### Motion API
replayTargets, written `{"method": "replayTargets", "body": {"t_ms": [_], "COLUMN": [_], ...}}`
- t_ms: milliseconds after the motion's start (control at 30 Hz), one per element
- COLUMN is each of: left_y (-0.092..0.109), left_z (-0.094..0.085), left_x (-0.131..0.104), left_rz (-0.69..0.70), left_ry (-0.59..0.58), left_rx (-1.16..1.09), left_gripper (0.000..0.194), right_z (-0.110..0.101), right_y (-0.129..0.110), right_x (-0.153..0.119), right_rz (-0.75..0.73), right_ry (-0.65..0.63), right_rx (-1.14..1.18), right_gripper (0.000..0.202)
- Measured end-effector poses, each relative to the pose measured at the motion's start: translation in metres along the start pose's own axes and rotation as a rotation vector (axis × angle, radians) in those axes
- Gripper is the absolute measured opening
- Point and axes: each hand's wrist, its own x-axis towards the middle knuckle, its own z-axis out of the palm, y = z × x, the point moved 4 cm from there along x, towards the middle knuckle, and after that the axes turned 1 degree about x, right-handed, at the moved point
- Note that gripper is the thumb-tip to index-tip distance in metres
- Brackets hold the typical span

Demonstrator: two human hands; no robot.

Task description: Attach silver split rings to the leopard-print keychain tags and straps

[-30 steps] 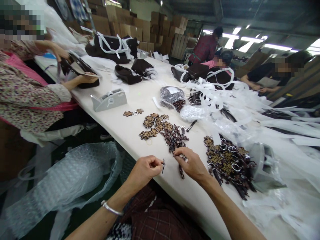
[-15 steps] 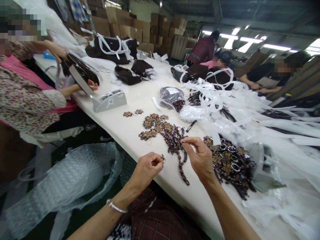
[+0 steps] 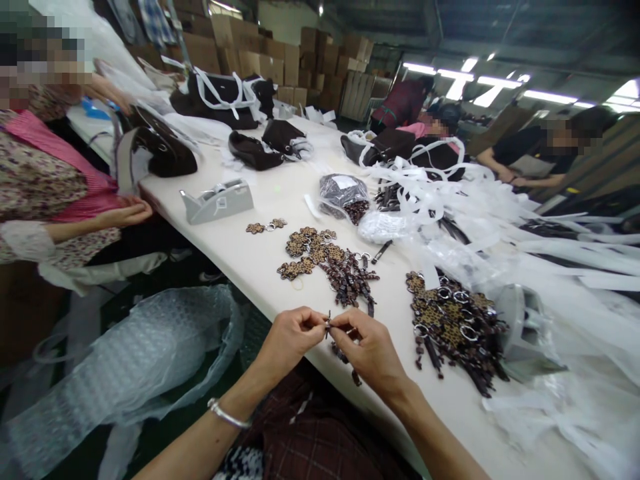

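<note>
Closely pinched at the table's near edge, a small dark fitting [image 3: 328,327] with a bit of metal on it sat between the person's two hands. The left hand [image 3: 295,337] gripped it between thumb and forefinger. The right hand [image 3: 369,343] met it from the other side, its fingertips likewise drawn together, and a beaded strand [image 3: 340,352] hung from its grip; the fingers hid the strand's upper end, so whether it was joined to the fitting could not be told.

Just beyond the hands lay a heap of dark beaded tassels [image 3: 347,280], with leopard-patterned flower charms [image 3: 313,247] touching its far left side. A separate pair of flower charms [image 3: 256,228] lay farther left, near a grey tape dispenser [image 3: 220,202]. To the right of the hands, a larger pile of finished-looking charms [image 3: 453,320] with metal rings spread beside a second dispenser [image 3: 523,320].

Farther up the table [image 3: 270,267] stood a clear bag of dark pieces [image 3: 343,193], and tangled white strips [image 3: 440,193] filled the right side. Dark handbags [image 3: 215,97] rested toward the far end. At the left a co-worker in a flowered top [image 3: 35,193] sat close to the table, one palm turned up. Bubble wrap [image 3: 130,367] lay below the table's left edge, and cardboard boxes [image 3: 260,63] were stacked at the back.
</note>
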Motion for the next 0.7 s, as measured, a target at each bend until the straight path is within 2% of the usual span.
{"method": "replayTargets", "body": {"t_ms": [133, 233, 467, 600, 700], "left_y": [0.005, 0.012, 0.023, 0.02, 0.02], "left_z": [0.0, 0.001, 0.003, 0.005, 0.007], "left_x": [-0.003, -0.005, -0.011, -0.012, -0.012], "left_rz": [0.024, 0.091, 0.23, 0.237, 0.227], "left_ry": [0.018, 0.024, 0.046, 0.018, 0.017], "left_rx": [0.038, 0.092, 0.335, 0.399, 0.407], "left_gripper": [0.01, 0.012, 0.016, 0.016, 0.016], "right_z": [0.002, 0.003, 0.002, 0.002, 0.004], "right_y": [0.002, 0.002, -0.002, -0.003, -0.004], "right_x": [-0.002, -0.004, -0.009, -0.015, -0.021], "right_rz": [0.079, 0.087, -0.11, -0.145, -0.169], "right_ry": [0.029, 0.057, 0.028, -0.02, 0.002], "right_rx": [0.026, 0.045, -0.169, -0.262, -0.307], "right_gripper": [0.007, 0.008, 0.014, 0.015, 0.016]}}
